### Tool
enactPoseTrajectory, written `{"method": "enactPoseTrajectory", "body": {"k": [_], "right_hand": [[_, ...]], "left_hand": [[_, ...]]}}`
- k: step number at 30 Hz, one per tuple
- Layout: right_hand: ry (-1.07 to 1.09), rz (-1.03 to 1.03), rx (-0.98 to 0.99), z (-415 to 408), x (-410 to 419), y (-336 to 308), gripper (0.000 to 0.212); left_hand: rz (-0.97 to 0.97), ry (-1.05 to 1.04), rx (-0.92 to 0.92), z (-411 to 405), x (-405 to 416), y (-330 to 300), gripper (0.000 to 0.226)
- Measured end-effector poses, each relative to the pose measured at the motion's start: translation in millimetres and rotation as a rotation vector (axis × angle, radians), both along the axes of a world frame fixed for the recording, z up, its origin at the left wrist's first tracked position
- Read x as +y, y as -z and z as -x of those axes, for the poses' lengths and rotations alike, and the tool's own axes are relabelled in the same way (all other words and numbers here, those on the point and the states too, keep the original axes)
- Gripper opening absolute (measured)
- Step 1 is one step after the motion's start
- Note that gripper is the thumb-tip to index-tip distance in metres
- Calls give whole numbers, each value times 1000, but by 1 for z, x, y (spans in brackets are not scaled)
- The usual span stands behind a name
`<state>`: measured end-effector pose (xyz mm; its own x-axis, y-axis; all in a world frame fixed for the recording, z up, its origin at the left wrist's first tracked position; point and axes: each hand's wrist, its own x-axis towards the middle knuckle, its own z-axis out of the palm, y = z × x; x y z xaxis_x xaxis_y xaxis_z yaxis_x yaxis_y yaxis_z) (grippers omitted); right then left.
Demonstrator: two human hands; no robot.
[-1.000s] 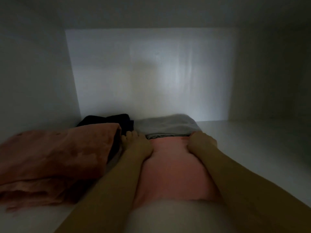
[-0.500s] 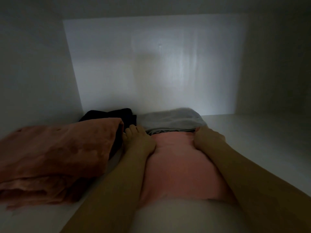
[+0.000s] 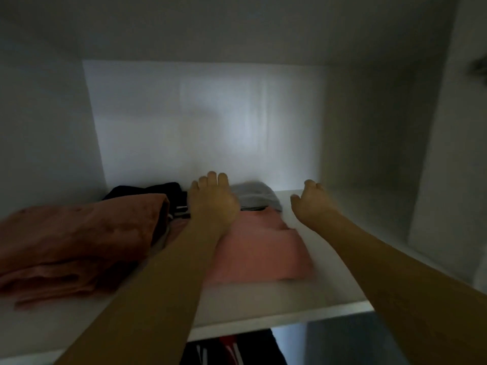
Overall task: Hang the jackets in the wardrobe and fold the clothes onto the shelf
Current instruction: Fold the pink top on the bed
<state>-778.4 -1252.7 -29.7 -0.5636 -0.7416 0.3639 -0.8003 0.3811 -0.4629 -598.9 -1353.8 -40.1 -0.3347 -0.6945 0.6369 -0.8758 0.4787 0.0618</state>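
Reaching into a dim shelf (image 3: pixel 263 299): left hand (image 3: pixel 213 204) hides its fingertips' contact, fingers straight; right hand (image 3: pixel 312 200) loosely curled, empty. Folded pink top (image 3: pixel 263 251) lies below both; grey garment (image 3: pixel 254 197) between them, blurry.

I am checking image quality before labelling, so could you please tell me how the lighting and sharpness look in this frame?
Head view: dim overall, with one bright patch on the wardrobe's back panel; the side walls fall into shadow. Head view: the pink folded garment and shelf front edge are smeared by motion blur. Head view: wide-angle bending shows at the right side.
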Motion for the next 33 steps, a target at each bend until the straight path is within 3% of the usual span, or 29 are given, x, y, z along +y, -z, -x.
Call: {"method": "enactPoseTrajectory", "body": {"k": [5,10,19,24,33], "right_hand": [[2,-36,110,21,110,-2,58],[27,-53,113,32,204,15,53],[89,-17,128,-8,372,52,57],[199,8,144,-40,458,69,54],[496,-41,137,-111,639,94,53]], "left_hand": [[7,190,1,31,92,-2,41],[74,287,-20,54,178,8,38],[180,533,-68,56,310,53,44],[240,738,-97,52,370,76,47],[145,981,-92,17,517,105,47]]}}
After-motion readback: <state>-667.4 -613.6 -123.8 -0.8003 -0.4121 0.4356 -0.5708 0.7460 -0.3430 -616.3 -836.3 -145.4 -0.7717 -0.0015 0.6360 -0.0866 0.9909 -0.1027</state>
